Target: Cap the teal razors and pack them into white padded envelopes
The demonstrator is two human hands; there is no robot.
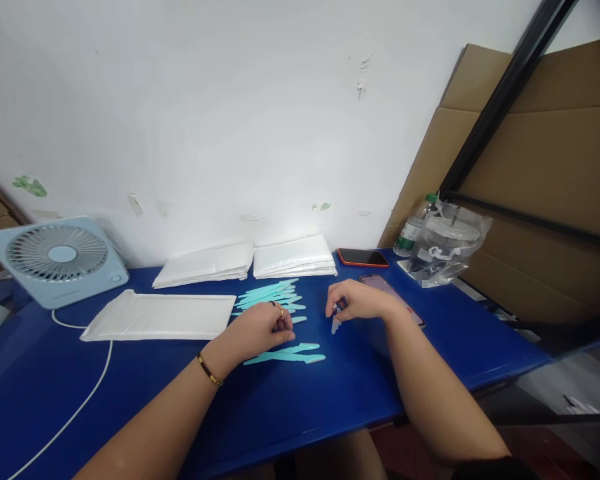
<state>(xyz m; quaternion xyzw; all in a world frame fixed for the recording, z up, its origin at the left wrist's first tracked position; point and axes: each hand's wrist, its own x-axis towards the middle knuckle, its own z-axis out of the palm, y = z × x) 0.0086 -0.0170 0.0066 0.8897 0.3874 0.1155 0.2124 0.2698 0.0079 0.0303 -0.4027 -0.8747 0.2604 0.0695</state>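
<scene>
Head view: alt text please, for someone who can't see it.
A person's right hand pinches a small translucent item over a blue table, the left hand by some turquoise sticks. White packets lie behind and left of the sticks, with a light-blue fan at far left and two phones at right.

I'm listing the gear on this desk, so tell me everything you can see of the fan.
The fan is pale blue and looks plastic, its squarish frame rounded at the corners. Thin spokes form a round grille about a plain central disc; a round button sits near a lower corner, beside faint, unreadable lettering. It stands tilted back at the left of the blue desk. A white cable emerges below its front edge. Whether the blades spin cannot be told.
</scene>
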